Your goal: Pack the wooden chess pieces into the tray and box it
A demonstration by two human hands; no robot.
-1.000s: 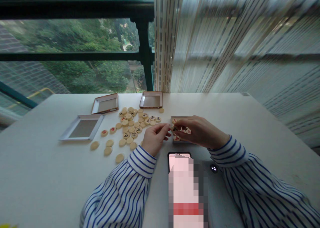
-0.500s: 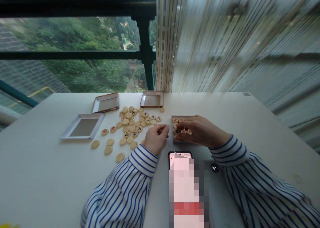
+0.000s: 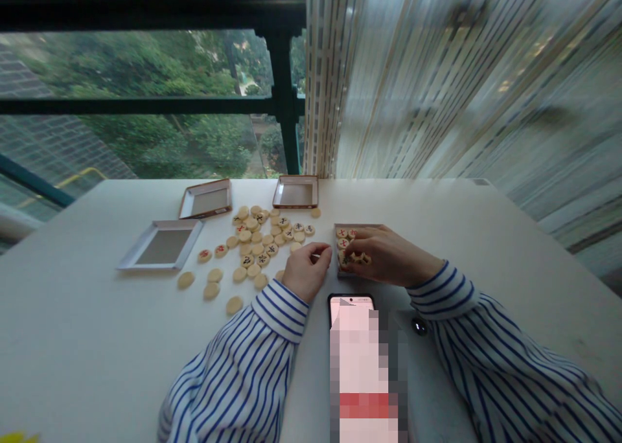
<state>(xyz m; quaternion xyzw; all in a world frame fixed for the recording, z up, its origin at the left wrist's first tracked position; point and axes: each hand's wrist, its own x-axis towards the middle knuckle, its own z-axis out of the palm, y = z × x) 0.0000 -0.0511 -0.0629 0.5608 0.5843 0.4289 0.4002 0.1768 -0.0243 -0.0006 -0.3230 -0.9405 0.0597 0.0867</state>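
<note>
My right hand [image 3: 391,254] reaches into a shallow open box [image 3: 340,227] of round wooden Chinese chess pieces. Its fingers are curled down around pieces at the near side, and the hand hides much of the box. Some pieces [image 3: 343,234] with red characters show along the box's left side. Just left of the box, my left hand [image 3: 307,271] is closed, thumb and forefinger pinched together. Whatever it may hold is hidden. Many loose chess pieces [image 3: 262,260] lie scattered to its left, some face up with red or black characters, others blank side up.
Two shallow trays [image 3: 228,200] [image 3: 315,193] stand at the table's far edge, and a white-rimmed tray [image 3: 129,261] sits at left. A phone [image 3: 350,307] lies before me, partly pixelated. A small dark round object [image 3: 419,326] is beside it. Window and curtain [image 3: 389,74] border the white table.
My right fingers have shifted slightly toward the near side of the box, and the pieces beneath them appear turned. My left hand has barely moved, edging slightly right.
</note>
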